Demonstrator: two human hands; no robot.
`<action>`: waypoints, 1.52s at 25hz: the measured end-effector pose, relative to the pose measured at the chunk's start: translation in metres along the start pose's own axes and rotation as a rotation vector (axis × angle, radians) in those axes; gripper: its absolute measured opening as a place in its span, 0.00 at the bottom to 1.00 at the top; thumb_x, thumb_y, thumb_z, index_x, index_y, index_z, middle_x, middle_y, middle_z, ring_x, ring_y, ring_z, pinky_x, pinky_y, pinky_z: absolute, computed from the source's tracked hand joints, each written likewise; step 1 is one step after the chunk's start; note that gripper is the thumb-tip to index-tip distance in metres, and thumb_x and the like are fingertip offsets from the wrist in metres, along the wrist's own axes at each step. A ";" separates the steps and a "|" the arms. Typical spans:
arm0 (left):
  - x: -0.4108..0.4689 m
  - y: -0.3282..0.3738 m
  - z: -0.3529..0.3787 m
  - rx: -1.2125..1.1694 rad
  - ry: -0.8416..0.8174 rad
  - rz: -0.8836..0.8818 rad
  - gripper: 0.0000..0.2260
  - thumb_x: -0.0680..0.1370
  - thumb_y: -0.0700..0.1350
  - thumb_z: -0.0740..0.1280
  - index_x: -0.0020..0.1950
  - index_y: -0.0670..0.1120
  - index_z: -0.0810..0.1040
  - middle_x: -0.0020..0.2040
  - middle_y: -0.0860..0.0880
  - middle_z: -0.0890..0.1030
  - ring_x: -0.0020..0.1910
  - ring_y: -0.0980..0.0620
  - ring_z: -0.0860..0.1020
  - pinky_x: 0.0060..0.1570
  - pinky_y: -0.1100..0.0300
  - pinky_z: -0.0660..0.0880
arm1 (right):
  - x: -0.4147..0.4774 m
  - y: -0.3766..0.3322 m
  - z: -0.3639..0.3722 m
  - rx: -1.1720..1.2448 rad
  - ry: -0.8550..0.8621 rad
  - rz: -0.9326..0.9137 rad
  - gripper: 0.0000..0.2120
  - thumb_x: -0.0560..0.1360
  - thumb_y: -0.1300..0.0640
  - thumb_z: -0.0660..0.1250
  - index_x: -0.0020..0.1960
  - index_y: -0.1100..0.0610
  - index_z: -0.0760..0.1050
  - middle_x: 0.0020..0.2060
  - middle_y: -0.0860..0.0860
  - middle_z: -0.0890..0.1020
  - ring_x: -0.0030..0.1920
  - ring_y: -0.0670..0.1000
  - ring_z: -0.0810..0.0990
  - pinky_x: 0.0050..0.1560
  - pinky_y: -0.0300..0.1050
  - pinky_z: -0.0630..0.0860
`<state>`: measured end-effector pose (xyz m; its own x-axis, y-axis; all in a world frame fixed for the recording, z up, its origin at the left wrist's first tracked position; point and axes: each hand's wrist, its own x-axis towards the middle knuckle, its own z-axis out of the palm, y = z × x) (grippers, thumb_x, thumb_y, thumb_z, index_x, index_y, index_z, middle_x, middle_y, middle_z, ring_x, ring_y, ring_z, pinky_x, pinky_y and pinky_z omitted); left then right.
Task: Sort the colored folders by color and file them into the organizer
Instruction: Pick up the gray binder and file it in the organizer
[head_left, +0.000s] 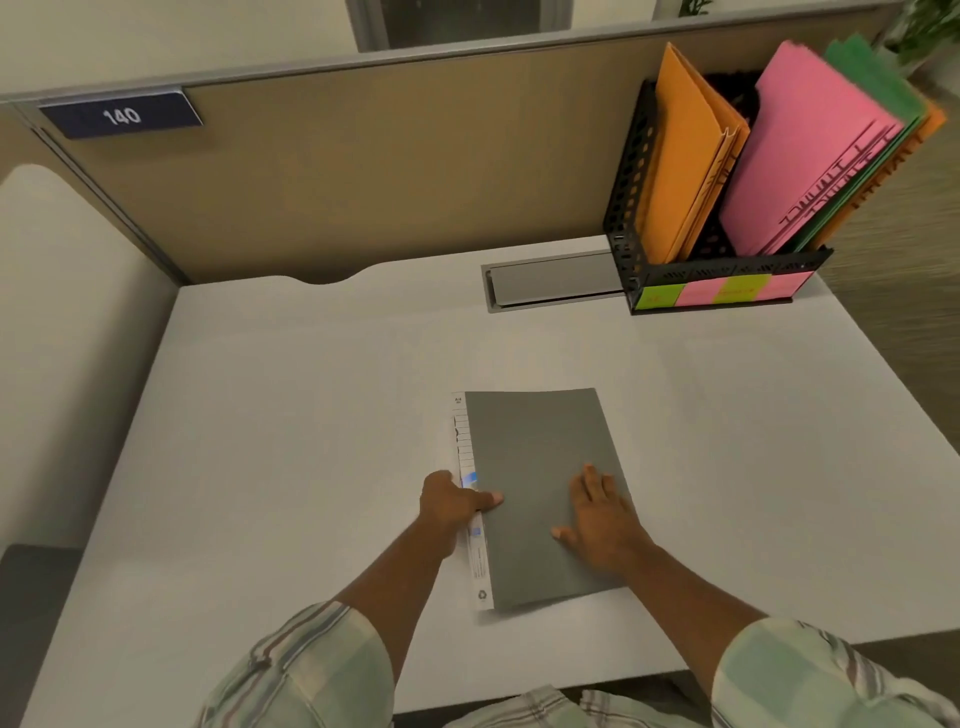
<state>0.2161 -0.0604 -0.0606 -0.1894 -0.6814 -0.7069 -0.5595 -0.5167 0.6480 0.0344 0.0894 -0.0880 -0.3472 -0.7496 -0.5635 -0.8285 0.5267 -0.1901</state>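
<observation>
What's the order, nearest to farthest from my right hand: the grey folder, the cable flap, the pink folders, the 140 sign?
1. grey folder, directly under the right hand.
2. cable flap, straight ahead at the back.
3. pink folders, back right.
4. 140 sign, far back left.

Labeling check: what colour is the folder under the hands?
The folder is grey, with a white strip along its left edge; head view.

A tan partition with a "140" plate stands behind the white table, a grey flap set in its far edge.
</observation>
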 end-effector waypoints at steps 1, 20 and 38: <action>0.001 0.002 -0.002 -0.045 -0.055 -0.008 0.15 0.69 0.39 0.84 0.47 0.40 0.81 0.45 0.41 0.87 0.36 0.50 0.85 0.31 0.60 0.80 | -0.001 0.002 -0.003 0.019 -0.006 0.001 0.44 0.81 0.36 0.61 0.84 0.57 0.44 0.83 0.56 0.41 0.83 0.62 0.44 0.80 0.60 0.55; -0.056 0.134 0.144 -0.025 -0.001 0.594 0.08 0.76 0.46 0.79 0.51 0.50 0.82 0.46 0.54 0.87 0.43 0.51 0.85 0.37 0.69 0.78 | -0.030 0.029 -0.214 0.738 0.484 -0.025 0.48 0.75 0.29 0.64 0.84 0.50 0.46 0.84 0.51 0.52 0.82 0.57 0.57 0.75 0.60 0.66; -0.138 0.275 0.319 -0.146 0.008 0.984 0.30 0.70 0.73 0.70 0.67 0.64 0.67 0.55 0.80 0.77 0.58 0.77 0.77 0.49 0.81 0.74 | -0.063 0.160 -0.360 0.739 1.385 -0.280 0.39 0.72 0.52 0.77 0.77 0.44 0.61 0.63 0.50 0.77 0.52 0.54 0.83 0.40 0.46 0.86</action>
<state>-0.1692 0.0570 0.1242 -0.5101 -0.8440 0.1657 -0.0512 0.2221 0.9737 -0.2342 0.0763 0.2066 -0.6824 -0.4040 0.6092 -0.6890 0.0771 -0.7206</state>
